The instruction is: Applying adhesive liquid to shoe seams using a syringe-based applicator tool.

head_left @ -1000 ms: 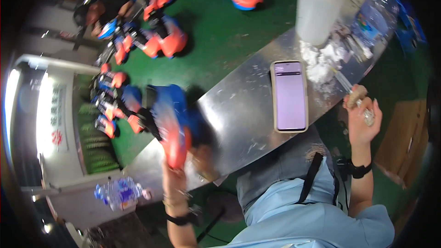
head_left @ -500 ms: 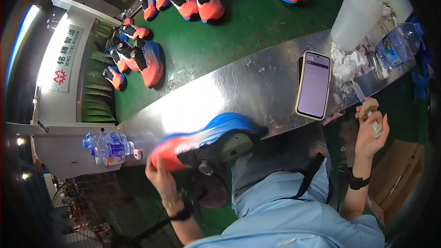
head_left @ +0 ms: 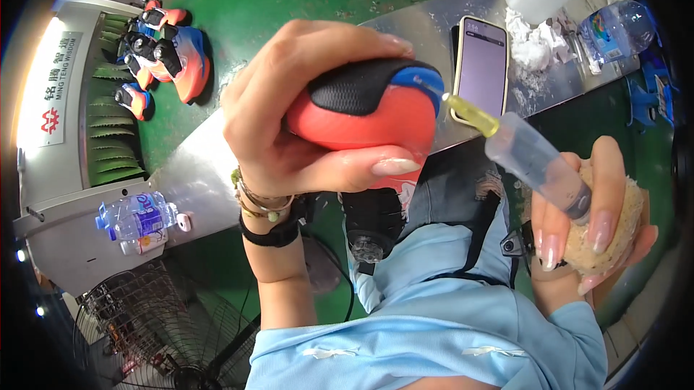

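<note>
While the left hand (head_left: 260, 108) pinches a coral shoe (head_left: 361, 126), the right hand (head_left: 606, 198) curls round a beige pad (head_left: 625, 224) and applicator (head_left: 528, 155). Farther off, between the 2, lies a phone (head_left: 481, 65).

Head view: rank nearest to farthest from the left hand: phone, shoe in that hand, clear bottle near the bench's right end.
1. Shoe: gripped in the left hand, so touching it.
2. Phone: on the metal bench, to the hand's right.
3. Clear bottle: farther right, beyond the phone.
</note>
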Demonstrator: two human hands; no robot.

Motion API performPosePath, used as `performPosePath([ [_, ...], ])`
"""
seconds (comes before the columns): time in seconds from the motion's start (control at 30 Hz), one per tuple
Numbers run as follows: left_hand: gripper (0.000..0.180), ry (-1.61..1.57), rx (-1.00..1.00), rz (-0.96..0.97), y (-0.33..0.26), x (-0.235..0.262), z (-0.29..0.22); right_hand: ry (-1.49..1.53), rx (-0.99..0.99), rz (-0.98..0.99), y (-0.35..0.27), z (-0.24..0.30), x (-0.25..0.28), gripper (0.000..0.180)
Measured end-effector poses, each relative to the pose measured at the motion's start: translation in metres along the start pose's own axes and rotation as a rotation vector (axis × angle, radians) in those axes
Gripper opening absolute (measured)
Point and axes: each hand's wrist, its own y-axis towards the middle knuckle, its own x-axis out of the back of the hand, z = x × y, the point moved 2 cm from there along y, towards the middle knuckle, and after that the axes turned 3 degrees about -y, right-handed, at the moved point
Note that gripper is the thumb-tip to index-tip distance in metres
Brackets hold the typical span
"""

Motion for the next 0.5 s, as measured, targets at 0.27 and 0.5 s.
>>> performPosePath([
  [0.27, 0.083, -0.022, -0.068, 0.071, -0.004, 0.002, 0.01, 0.117, -0.026, -0.189, -0.009, -0.005, 0.013, 0.041],
  [0.5, 0.087, -0.062, 0.015, 0.067, -0.012, 0.011, 0.016, 0.351, 0.133, -0.543, -0.035, 0.007, 0.041, 0.039],
])
